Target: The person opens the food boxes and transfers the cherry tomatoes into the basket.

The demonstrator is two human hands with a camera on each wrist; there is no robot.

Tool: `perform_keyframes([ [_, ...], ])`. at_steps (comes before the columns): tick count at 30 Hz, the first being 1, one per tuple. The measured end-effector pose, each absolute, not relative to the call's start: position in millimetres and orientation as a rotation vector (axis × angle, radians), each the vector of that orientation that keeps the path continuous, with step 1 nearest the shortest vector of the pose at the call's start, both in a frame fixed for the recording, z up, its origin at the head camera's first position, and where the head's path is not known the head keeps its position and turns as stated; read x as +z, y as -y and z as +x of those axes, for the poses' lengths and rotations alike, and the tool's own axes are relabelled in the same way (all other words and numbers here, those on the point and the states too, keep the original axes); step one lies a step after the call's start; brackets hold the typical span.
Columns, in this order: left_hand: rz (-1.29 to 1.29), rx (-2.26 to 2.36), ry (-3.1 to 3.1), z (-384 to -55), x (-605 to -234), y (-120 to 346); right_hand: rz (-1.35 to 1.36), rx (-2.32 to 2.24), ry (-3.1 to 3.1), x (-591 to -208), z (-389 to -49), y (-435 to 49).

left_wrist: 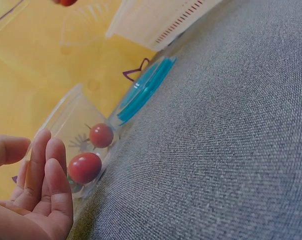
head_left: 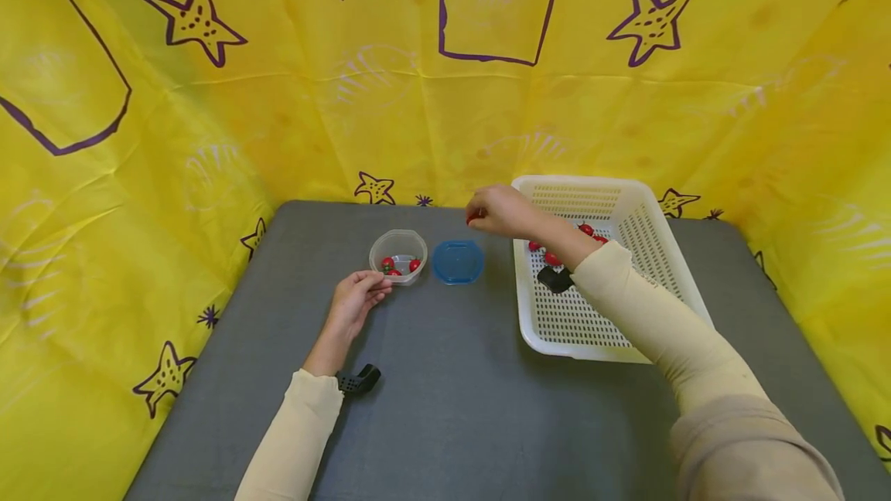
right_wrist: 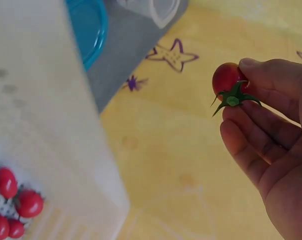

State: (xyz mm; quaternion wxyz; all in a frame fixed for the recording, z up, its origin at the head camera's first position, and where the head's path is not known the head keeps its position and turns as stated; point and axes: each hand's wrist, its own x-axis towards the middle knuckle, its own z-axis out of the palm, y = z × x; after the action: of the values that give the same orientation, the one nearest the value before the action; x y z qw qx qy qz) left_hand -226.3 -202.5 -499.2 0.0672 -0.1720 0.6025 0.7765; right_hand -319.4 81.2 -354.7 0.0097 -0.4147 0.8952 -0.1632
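Red cherry tomato (right_wrist: 226,78) pinched in raised right hand (head_left: 500,212), left hand (head_left: 355,298) relaxed beside clear tub (head_left: 398,255)

On the bench (head_left: 445,408), the tub (head_left: 398,255) holding tomatoes (head_left: 414,264) sits left of the lid (head_left: 457,261); the basket (head_left: 640,215) lies right.

A red cherry tomato (right_wrist: 227,78) with a green stem is pinched in the right hand (head_left: 503,212), raised beside the basket's (head_left: 629,216) left rim. More tomatoes (head_left: 553,258) lie in the basket. The clear tub (head_left: 398,255) holds three, the left hand (head_left: 356,301) touching it.
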Motion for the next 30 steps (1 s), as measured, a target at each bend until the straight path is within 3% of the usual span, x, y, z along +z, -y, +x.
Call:
perform_keyframes([
  [13,-0.514,2.413,-1.710,-226,-500,202,-1.115,-0.688,-2.867,-363,-325,-139],
  [30,-0.534,2.378,-1.733,-227,-501,202,-0.615,-0.685,-2.839,-405,-344,-204],
])
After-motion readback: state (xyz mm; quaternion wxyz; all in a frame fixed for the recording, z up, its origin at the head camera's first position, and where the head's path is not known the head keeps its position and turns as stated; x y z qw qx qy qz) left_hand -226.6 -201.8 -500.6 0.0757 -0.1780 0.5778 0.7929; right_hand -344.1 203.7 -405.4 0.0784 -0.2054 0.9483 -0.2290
